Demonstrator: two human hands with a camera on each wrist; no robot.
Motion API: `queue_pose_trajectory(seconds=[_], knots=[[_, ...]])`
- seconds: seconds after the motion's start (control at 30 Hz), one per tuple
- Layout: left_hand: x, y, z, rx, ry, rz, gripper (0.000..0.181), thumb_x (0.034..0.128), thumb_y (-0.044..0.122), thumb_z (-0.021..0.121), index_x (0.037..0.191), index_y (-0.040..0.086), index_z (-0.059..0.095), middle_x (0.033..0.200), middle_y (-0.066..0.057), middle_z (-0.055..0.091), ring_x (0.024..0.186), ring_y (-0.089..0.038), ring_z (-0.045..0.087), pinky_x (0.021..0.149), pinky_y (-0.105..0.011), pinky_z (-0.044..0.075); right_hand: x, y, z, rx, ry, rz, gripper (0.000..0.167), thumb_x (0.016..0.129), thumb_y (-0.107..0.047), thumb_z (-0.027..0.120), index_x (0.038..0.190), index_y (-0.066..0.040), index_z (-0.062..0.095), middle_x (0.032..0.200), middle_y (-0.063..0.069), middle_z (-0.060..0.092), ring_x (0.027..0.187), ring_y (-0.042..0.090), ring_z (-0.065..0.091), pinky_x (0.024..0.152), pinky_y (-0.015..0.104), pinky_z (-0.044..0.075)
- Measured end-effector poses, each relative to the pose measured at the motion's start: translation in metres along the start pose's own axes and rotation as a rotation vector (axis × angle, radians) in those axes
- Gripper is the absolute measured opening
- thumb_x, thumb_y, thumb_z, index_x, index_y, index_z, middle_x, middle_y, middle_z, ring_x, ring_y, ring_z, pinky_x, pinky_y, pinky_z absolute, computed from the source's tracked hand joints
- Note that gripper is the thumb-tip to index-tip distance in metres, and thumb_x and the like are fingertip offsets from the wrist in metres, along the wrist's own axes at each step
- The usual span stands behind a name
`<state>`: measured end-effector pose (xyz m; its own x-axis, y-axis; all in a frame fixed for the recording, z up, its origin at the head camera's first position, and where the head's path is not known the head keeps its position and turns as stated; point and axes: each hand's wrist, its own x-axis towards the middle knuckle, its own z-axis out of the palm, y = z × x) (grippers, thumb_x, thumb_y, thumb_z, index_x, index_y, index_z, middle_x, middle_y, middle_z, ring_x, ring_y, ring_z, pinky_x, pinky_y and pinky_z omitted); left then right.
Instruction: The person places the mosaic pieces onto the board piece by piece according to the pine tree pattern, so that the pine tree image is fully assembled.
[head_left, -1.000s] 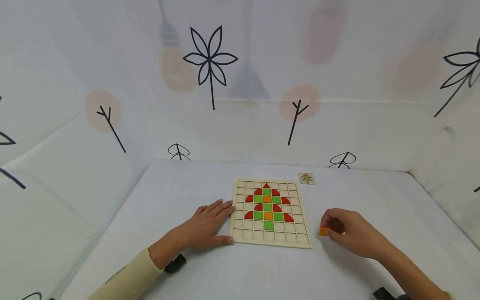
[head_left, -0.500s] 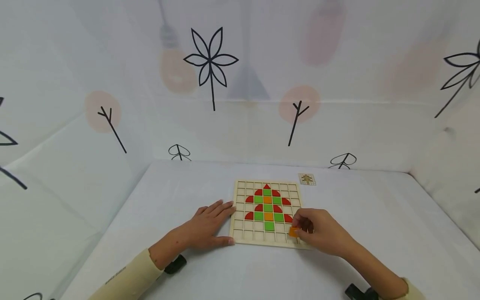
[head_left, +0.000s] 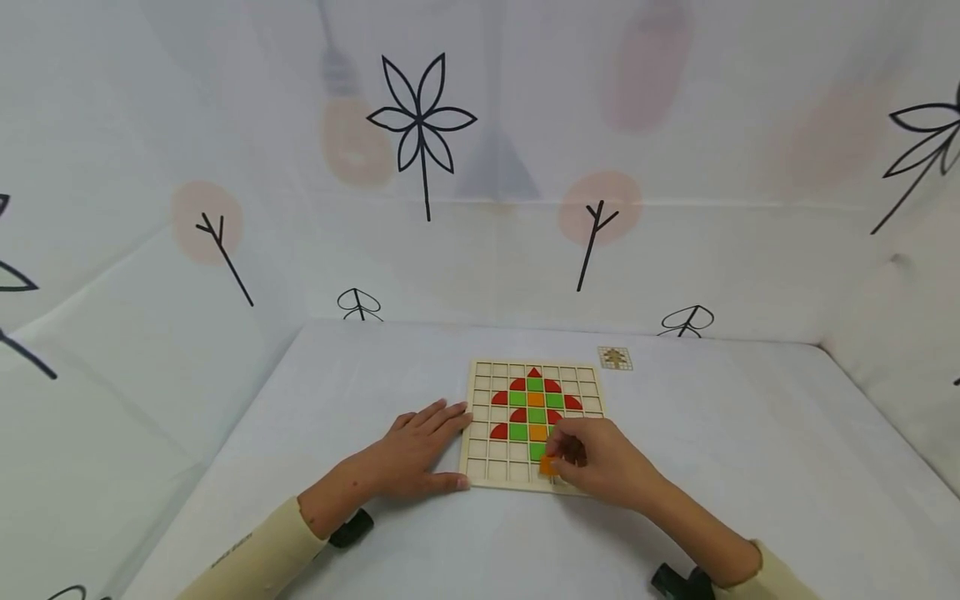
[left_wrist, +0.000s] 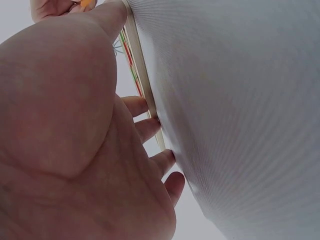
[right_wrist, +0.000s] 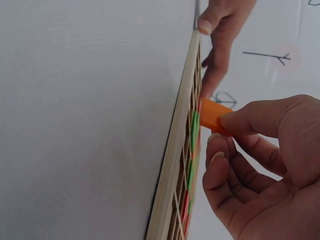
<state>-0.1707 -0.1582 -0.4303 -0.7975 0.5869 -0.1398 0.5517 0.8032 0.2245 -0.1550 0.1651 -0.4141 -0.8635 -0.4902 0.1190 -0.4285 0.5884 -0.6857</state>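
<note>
A wooden grid board [head_left: 497,472] lies on the white-covered table, bearing red, green and orange tiles laid in a tree shape. My left hand [head_left: 412,454] rests flat beside it, fingertips and thumb touching its left edge. Between thumb and fingers, my right hand [head_left: 603,467] pinches an orange block [head_left: 549,466] over the lower part of the board, beside the lowest green tile [head_left: 536,451]. In the right wrist view the orange block [right_wrist: 216,116] is tilted and close to the board's surface; whether it touches is unclear. My right hand covers the board's lower right part.
A small card [head_left: 615,358] with a tree pattern on a grid lies behind the board to the right. White cloth [head_left: 495,267] with printed plants and shapes hangs behind and at both sides of the table.
Holding the orange block, my right hand has moved left from beside the board to above its lower middle. My left hand has stayed in place.
</note>
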Motion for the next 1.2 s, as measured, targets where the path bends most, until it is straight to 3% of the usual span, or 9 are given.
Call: queue_pose_trajectory(seconds=[0.33, 0.57, 0.77, 1.2], knots=[[0.002, -0.001, 0.001, 0.003, 0.003, -0.004, 0.093, 0.0976, 0.072, 0.059, 0.170, 0.024, 0.025, 0.178, 0.003, 0.019, 0.164, -0.030, 0.014, 0.124, -0.061, 0.026, 0.002, -0.001, 0.011, 0.023, -0.008, 0.058, 0.017, 0.091, -0.008, 0.083, 0.093, -0.018, 0.069, 0.082, -0.008, 0.062, 0.077, 0.012, 0.058, 0.066, 0.022, 0.051], [0.001, 0.001, 0.000, -0.004, 0.000, -0.005, 0.093, 0.0974, 0.071, 0.061, 0.169, 0.023, 0.027, 0.177, 0.002, 0.020, 0.164, -0.032, 0.015, 0.123, -0.062, 0.027, 0.001, 0.000, 0.014, 0.002, 0.000, 0.028, 0.018, 0.091, -0.006, 0.083, 0.092, -0.019, 0.070, 0.085, -0.009, 0.061, 0.079, 0.013, 0.058, 0.067, 0.023, 0.051], [0.002, 0.001, 0.001, -0.002, -0.006, -0.007, 0.093, 0.0973, 0.073, 0.059, 0.170, 0.024, 0.025, 0.178, 0.003, 0.019, 0.164, -0.031, 0.014, 0.124, -0.061, 0.026, -0.002, 0.000, 0.016, -0.040, 0.004, 0.058, 0.020, 0.089, -0.008, 0.086, 0.092, -0.021, 0.070, 0.084, -0.011, 0.061, 0.079, 0.012, 0.058, 0.068, 0.022, 0.052], [0.001, 0.001, 0.000, -0.011, -0.009, -0.015, 0.094, 0.0972, 0.073, 0.059, 0.170, 0.024, 0.025, 0.178, 0.003, 0.019, 0.164, -0.031, 0.013, 0.125, -0.061, 0.025, -0.003, -0.003, 0.015, -0.042, -0.001, 0.042, 0.018, 0.089, -0.008, 0.086, 0.091, -0.017, 0.070, 0.082, -0.011, 0.061, 0.075, 0.010, 0.057, 0.065, 0.022, 0.052]])
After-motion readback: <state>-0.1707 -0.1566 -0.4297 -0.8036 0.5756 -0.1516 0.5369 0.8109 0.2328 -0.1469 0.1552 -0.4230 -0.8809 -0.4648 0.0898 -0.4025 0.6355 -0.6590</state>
